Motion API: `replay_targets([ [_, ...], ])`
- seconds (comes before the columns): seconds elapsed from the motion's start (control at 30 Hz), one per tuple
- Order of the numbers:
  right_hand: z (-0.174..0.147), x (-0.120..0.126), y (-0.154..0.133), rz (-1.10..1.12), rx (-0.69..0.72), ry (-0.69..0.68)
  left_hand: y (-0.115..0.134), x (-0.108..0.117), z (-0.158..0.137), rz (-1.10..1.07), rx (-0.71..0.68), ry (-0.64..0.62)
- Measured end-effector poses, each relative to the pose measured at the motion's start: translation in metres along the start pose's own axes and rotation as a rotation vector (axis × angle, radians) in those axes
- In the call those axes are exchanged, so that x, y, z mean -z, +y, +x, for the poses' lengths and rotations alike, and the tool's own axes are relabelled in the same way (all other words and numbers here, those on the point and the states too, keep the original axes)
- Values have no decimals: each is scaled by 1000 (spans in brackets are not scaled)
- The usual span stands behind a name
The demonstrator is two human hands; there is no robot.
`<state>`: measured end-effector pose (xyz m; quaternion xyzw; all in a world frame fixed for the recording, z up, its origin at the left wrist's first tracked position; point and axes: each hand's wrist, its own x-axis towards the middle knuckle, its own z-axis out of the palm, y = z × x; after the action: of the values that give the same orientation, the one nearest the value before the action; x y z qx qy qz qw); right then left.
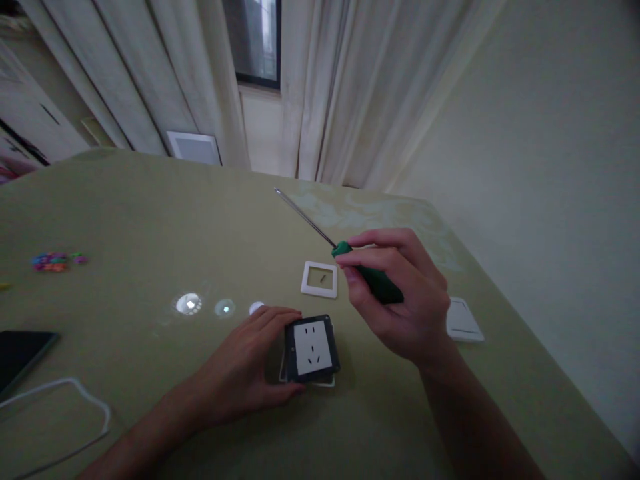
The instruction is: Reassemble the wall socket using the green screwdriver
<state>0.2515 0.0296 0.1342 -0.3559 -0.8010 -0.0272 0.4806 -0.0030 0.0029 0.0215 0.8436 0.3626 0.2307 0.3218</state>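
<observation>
My left hand point(253, 363) grips a wall socket point(313, 348) by its left side, thumb at the near edge and fingers at the far edge. The socket has a white slotted face in a dark frame, and a pale edge shows beneath it. My right hand point(400, 293) is closed around the green handle of a screwdriver point(373, 277). The metal shaft points up and to the left, its tip in the air, apart from the socket. Beyond the socket lies a white square frame point(319, 293) with a small dark screw-like piece point(323, 278) inside its opening.
On the right, partly behind my right wrist, lies a white switch-plate-like panel point(463, 320). Small colourful pieces point(53, 261) sit at the far left. A dark flat object point(23, 357) and a white cable point(75, 383) lie near left. A wall point(560, 200) borders the table's right side.
</observation>
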Motion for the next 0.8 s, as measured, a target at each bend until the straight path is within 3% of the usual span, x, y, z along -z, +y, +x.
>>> replay_targets([
  [0.23,-1,-2,0,23,-21,11,-12,8,2,-69,39,-73],
  [0.8,-1,0,-3,41,8,-36,-13,6,4,-132,44,-137],
])
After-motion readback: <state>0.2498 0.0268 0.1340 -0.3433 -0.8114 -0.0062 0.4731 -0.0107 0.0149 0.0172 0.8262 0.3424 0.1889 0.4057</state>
